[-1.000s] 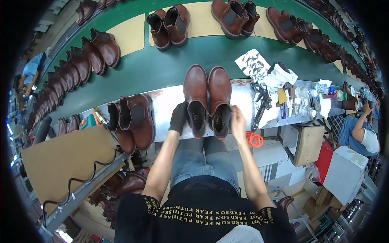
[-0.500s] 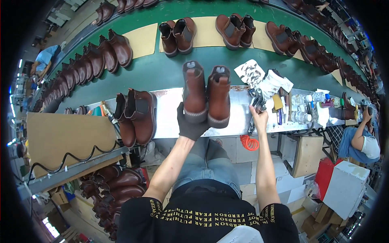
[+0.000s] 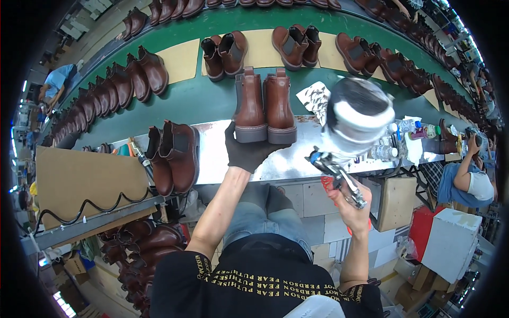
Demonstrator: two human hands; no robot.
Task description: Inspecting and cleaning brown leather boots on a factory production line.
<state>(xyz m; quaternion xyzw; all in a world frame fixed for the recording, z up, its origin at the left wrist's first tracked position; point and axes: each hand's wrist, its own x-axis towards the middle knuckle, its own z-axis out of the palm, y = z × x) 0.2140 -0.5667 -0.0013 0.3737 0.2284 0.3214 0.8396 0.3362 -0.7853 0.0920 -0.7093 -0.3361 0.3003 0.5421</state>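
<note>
A pair of brown ankle boots (image 3: pixel 279 106) rests upright on my left hand (image 3: pixel 245 153), heels facing me. The dark glove is closed under their grey soles, holding both boots together above the metal strip of the workbench (image 3: pixel 212 143). My right hand (image 3: pixel 351 204) is bare and wraps round the handle of a metal spray gun (image 3: pixel 336 172). On top of the gun sits a white, dark-smeared cup (image 3: pixel 358 114), blurred by motion. The gun is to the right of the boots, apart from them. Another brown pair of boots (image 3: pixel 180 156) stands on the bench left of my hand.
Rows of brown boots (image 3: pixel 119 82) line the green table (image 3: pixel 185 98). Clear bottles (image 3: pixel 384 152) stand at the right of the bench. A cardboard sheet (image 3: pixel 90 180) and a coiled black cable (image 3: pixel 87 212) are at the left. A co-worker (image 3: pixel 464 175) sits at the far right.
My right hand has lifted the spray gun off the bench, toward me. My left hand has tipped the boots, so their heels now show upright instead of the shafts leaning toward view.
</note>
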